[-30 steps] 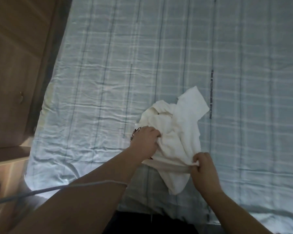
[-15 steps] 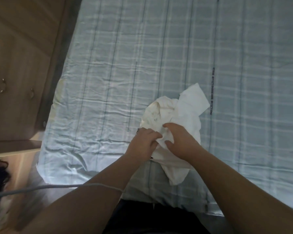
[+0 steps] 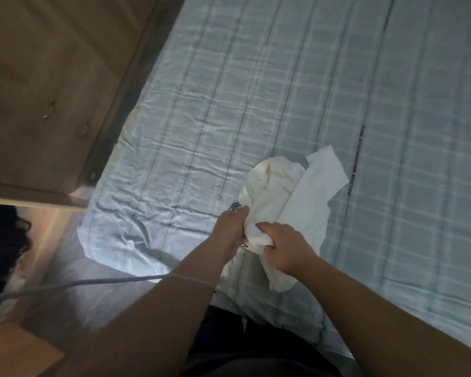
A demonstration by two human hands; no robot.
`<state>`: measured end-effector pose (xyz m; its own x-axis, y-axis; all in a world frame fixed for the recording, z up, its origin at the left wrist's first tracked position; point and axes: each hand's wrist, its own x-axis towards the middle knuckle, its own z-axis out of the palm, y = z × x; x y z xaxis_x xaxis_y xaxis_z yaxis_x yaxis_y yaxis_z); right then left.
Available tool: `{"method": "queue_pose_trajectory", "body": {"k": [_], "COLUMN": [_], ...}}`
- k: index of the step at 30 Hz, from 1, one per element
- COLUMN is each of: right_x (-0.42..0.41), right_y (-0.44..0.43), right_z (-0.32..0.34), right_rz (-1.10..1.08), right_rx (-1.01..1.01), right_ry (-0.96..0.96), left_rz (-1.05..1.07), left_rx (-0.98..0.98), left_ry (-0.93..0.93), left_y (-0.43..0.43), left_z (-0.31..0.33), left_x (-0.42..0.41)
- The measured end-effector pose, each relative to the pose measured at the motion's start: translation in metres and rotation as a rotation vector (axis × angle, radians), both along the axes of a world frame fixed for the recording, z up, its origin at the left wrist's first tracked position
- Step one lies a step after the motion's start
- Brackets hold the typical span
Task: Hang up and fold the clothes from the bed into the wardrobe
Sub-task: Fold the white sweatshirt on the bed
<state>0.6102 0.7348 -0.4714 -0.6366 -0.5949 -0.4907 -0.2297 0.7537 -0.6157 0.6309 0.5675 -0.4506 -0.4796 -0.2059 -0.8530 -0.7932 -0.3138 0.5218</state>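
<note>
Head view: both hands bunch a white garment (image 3: 291, 197) on the bed (image 3: 283, 77), right of centre in the frame.
The garment looks light and limp, and it will probably sag wherever it is unsupported, so the shoulders or hem seem better holds than this wad. The left hand (image 3: 233, 227) grips its left edge, and the right hand (image 3: 286, 243) curls round a fold just beside it. The checked sheet is soft and creased. A wooden wardrobe (image 3: 38, 91) stands at upper left.
</note>
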Motion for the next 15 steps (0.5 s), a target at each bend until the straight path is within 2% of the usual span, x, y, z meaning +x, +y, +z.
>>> {"method": "queue_pose_trajectory", "body": {"k": [3,7,11,15], "right_x": [0.004,0.006,0.003,-0.001], "right_y": [-0.003,-0.007,-0.005,-0.01], "right_z": [0.011,0.027,0.037,0.051], "right_rz": [0.056,0.128,0.088,-0.079], "right_rx": [-0.079,-0.104,-0.17,-0.229], "right_ry": [0.006,0.028,-0.031,-0.016], "left_rz": [-0.029,-0.103,-0.176,-0.133], "left_rx": [0.09,-0.037,-0.262,-0.363], "left_ry": [-0.088,-0.123,0.034,0.196], "left_y": [-0.01,-0.019,-0.034,-0.047], "left_z": [0.006,0.02,0.034,0.059], "left_x": [-0.001,-0.005,-0.006,0.0]}}
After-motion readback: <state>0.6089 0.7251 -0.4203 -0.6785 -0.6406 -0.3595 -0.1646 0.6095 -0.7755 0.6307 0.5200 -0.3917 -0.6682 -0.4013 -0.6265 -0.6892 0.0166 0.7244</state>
